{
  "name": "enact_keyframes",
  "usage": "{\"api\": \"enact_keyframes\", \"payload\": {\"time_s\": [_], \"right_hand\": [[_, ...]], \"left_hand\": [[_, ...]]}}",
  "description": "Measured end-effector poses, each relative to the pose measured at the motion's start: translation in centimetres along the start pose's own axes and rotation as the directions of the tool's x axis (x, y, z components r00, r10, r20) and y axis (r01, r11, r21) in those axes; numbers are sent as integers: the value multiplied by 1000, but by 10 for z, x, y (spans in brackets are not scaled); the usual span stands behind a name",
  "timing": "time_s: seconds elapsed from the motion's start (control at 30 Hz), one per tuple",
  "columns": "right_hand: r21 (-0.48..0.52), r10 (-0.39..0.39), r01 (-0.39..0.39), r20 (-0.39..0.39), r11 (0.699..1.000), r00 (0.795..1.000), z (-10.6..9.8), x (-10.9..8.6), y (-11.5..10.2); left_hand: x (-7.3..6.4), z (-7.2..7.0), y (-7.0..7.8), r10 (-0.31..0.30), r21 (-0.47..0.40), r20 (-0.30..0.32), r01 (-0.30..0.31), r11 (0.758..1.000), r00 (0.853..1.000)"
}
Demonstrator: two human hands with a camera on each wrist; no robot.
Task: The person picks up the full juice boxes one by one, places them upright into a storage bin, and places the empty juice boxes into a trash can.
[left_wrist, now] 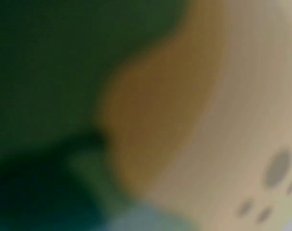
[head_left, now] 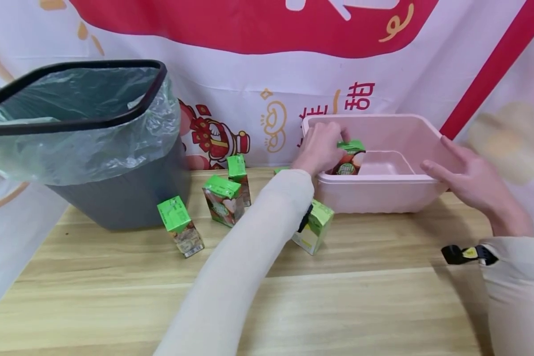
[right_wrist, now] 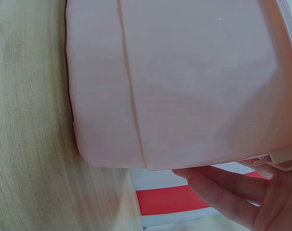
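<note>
My left hand (head_left: 320, 148) reaches over the near left rim of a pink plastic bin (head_left: 378, 195) and pinches a small drink carton (head_left: 351, 160) with a green top, at the bin's left end. My right hand (head_left: 476, 180) grips the bin's right rim, thumb on the inner side. In the right wrist view, its fingers (right_wrist: 222, 187) lie along the outer wall. A yellow-green carton (head_left: 318, 227) stands beside my left wrist, partly hidden by the sleeve. The left wrist view is too blurred and close to read.
Left of my forearm are a leaning carton (head_left: 180, 227), an upright carton (head_left: 224, 200) and another behind it (head_left: 239, 175). A tall grey trash bin (head_left: 133, 193) with a clear liner and black rim stands at the left. A printed cloth (head_left: 231, 74) hangs behind the wooden table (head_left: 360, 306).
</note>
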State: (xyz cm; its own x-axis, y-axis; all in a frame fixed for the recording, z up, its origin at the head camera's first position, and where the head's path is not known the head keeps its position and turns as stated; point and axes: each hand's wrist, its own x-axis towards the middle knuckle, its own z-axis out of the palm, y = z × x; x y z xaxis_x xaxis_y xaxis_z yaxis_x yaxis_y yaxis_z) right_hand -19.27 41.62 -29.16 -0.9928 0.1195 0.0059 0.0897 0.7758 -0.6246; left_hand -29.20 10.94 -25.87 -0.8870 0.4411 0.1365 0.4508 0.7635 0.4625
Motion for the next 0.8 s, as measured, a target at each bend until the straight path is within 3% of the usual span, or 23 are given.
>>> {"api": "enact_keyframes", "payload": {"time_s": [0.27,0.67,0.8], "right_hand": [[-3,-32,32,-17,999,999,3,-1,6],[-10,-41,41,-17,999,999,2,0,4],[-21,-42,42,-19,999,999,2,2,2]], "left_hand": [[-2,5,0,90,112,52,-96,989,995],[-3,3,1,99,164,67,-109,980,993],[-2,1,1,86,110,57,-92,990,995]]}}
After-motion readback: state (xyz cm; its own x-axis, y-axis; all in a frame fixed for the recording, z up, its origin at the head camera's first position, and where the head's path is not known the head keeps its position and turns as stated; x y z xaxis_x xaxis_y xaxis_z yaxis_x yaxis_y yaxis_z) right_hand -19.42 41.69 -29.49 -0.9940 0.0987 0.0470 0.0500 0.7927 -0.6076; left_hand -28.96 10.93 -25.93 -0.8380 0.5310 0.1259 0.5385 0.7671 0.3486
